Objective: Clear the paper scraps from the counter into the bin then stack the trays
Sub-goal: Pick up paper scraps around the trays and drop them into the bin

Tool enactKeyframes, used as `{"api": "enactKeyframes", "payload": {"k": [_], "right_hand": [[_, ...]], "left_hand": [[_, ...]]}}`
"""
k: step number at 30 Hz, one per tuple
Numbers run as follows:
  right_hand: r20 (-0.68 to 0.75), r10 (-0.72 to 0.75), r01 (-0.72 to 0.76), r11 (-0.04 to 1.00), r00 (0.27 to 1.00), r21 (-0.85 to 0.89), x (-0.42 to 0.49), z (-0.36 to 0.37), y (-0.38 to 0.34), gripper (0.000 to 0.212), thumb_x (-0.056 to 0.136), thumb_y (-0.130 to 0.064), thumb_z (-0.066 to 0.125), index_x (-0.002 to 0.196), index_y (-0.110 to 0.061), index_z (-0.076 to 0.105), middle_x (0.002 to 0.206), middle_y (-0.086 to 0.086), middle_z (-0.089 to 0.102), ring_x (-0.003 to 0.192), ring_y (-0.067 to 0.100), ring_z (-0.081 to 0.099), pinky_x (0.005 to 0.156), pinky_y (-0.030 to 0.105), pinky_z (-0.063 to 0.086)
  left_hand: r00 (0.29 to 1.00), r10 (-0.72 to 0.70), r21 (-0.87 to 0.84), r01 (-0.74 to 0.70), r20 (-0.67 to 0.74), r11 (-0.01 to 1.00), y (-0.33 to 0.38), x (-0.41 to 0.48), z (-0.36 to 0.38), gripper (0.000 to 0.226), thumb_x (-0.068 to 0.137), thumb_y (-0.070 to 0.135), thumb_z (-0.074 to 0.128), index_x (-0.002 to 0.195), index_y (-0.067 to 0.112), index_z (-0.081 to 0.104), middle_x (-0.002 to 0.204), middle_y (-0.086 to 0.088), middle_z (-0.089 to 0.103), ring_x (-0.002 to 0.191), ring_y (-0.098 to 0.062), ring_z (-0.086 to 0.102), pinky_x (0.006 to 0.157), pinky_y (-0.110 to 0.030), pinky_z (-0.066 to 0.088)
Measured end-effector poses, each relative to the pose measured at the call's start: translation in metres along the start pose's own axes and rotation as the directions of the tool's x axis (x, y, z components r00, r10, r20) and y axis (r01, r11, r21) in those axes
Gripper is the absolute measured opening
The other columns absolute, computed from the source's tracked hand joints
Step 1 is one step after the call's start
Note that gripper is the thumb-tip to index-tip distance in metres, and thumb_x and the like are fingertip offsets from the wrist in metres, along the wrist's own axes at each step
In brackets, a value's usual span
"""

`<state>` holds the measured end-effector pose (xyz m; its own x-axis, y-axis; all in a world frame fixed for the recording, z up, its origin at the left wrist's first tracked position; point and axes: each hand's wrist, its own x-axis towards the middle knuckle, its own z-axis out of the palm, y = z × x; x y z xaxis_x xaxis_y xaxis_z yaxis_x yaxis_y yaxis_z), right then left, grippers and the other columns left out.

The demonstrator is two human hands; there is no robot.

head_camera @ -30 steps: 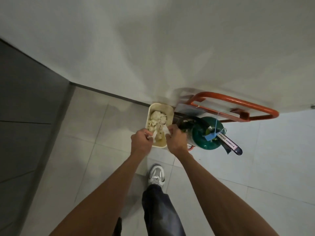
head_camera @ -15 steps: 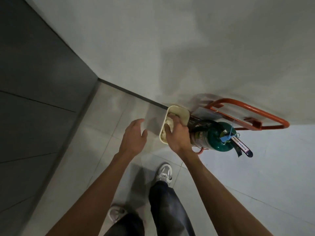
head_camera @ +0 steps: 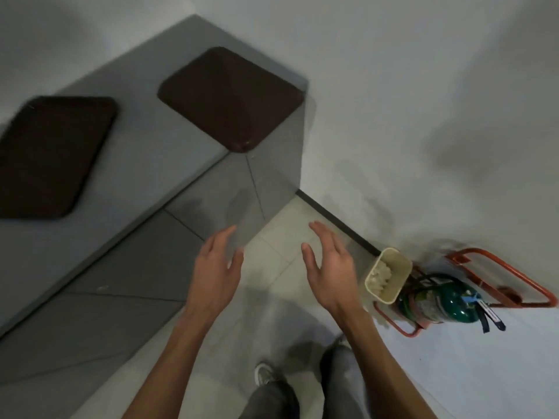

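Both hands hang in the air over the floor in front of the counter [head_camera: 142, 164], palms turned toward each other and well apart. The left hand [head_camera: 216, 269] has its fingers straight and loosely spread and holds nothing; the right hand [head_camera: 328, 269] is the same, fingers extended, thumb out to the side, nothing in it. Neither hand touches anything. On the grey counter lie two dark brown trays, each flat and apart from the other. The right tray [head_camera: 230, 98] sits at the counter's right end, turned at an angle so that one rounded corner reaches the front edge. The left tray [head_camera: 51, 155] lies farther along toward the left, close to the front edge and partly cut off by the frame. The counter top between and around them shows bare grey surface. The cream bin [head_camera: 398, 287] stands on the floor at the foot of the wall, to the right of the right hand, with crumpled paper scraps [head_camera: 379, 275] inside it. Just beside the bin on its right is a green fire extinguisher [head_camera: 444, 302] sitting in an orange metal stand [head_camera: 514, 278]. At the lower edge a grey trouser leg [head_camera: 269, 400] and a pale shoe [head_camera: 263, 375] show on the light floor tiles.
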<state>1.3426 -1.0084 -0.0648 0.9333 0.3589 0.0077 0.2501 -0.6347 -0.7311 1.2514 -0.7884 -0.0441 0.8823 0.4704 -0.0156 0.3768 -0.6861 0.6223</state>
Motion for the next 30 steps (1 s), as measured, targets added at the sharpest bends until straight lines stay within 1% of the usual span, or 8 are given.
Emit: {"api": "enactKeyframes", "payload": {"k": [4,7,9,12,18,21,26,30], "right_hand": [[0.1,-0.108,0.109,0.994,0.989,-0.002,-0.026,0.025,-0.098,0.046,0.111,-0.041,0.049,0.154,-0.026,0.047,0.159,-0.005,0.049,0.145,0.012,0.045,0.121,0.027,0.034],[0.162,-0.188,0.188,0.982,0.969,0.011,-0.035,0.045,-0.145,0.045,0.11,-0.041,0.049,0.153,-0.024,0.048,0.157,-0.005,0.051,0.144,0.013,0.046,0.121,0.025,0.033],[0.208,-0.261,0.26,0.965,0.943,0.034,-0.04,0.063,-0.176,0.044,0.11,-0.039,0.051,0.151,-0.022,0.05,0.154,-0.004,0.054,0.141,0.014,0.05,0.119,0.029,0.039],[0.294,-0.346,0.338,0.938,0.891,0.078,-0.042,0.095,-0.214,0.044,0.11,-0.04,0.05,0.15,-0.023,0.051,0.153,-0.004,0.054,0.14,0.013,0.05,0.118,0.031,0.042],[0.447,-0.462,0.47,0.877,0.766,0.1,-0.023,0.171,-0.27,0.042,0.109,-0.04,0.05,0.147,-0.022,0.055,0.152,-0.004,0.055,0.138,0.012,0.052,0.117,0.025,0.039],[0.492,-0.504,0.518,0.847,0.71,0.12,-0.001,0.215,-0.3,0.04,0.109,-0.039,0.051,0.145,-0.023,0.056,0.148,-0.005,0.057,0.135,0.012,0.053,0.117,0.028,0.041],[0.558,-0.545,0.574,0.806,0.626,0.143,0.036,0.283,-0.367,0.034,0.108,-0.035,0.055,0.14,-0.027,0.058,0.142,-0.007,0.06,0.127,0.011,0.057,0.108,0.017,0.037],[0.589,-0.581,0.62,0.767,0.561,0.166,0.064,0.344,-0.419,0.03,0.105,-0.032,0.057,0.135,-0.03,0.059,0.136,-0.005,0.063,0.121,0.019,0.062,0.106,0.029,0.047]], "left_hand": [[0.986,-0.107,0.025,0.111,-0.128,0.994,-0.045,-0.045,-0.104,0.041,0.101,0.025,0.061,0.14,0.015,0.056,0.14,-0.006,0.061,0.13,-0.026,0.056,0.111,-0.033,0.039],[0.961,-0.186,0.004,0.191,-0.206,0.982,-0.075,-0.068,-0.151,0.04,0.102,0.027,0.061,0.139,0.015,0.057,0.136,-0.007,0.064,0.124,-0.03,0.06,0.107,-0.036,0.042],[0.924,-0.261,-0.028,0.264,-0.278,0.964,-0.1,-0.087,-0.18,0.038,0.101,0.026,0.063,0.137,0.016,0.058,0.128,-0.008,0.069,0.116,-0.032,0.064,0.102,-0.04,0.048],[0.867,-0.343,-0.079,0.338,-0.361,0.938,-0.136,-0.11,-0.214,0.036,0.1,0.025,0.063,0.135,0.015,0.058,0.129,-0.007,0.068,0.121,-0.029,0.062,0.102,-0.038,0.047],[0.764,-0.481,-0.116,0.482,-0.43,0.868,-0.218,-0.131,-0.26,0.04,0.101,0.025,0.062,0.139,0.013,0.057,0.136,-0.007,0.064,0.126,-0.03,0.059,0.108,-0.038,0.044],[0.694,-0.542,-0.171,0.531,-0.475,0.83,-0.251,-0.124,-0.286,0.039,0.098,0.02,0.066,0.135,0.009,0.06,0.133,-0.011,0.066,0.123,-0.034,0.061,0.106,-0.041,0.045],[0.611,-0.596,-0.192,0.597,-0.521,0.779,-0.301,-0.103,-0.334,0.035,0.097,0.02,0.068,0.131,0.012,0.062,0.126,-0.011,0.069,0.115,-0.034,0.065,0.097,-0.035,0.047],[0.59,-0.602,-0.207,0.6,-0.538,0.773,-0.339,-0.078,-0.364,0.034,0.097,0.021,0.068,0.13,0.014,0.063,0.122,-0.011,0.069,0.107,-0.032,0.068,0.09,-0.038,0.053]]}}
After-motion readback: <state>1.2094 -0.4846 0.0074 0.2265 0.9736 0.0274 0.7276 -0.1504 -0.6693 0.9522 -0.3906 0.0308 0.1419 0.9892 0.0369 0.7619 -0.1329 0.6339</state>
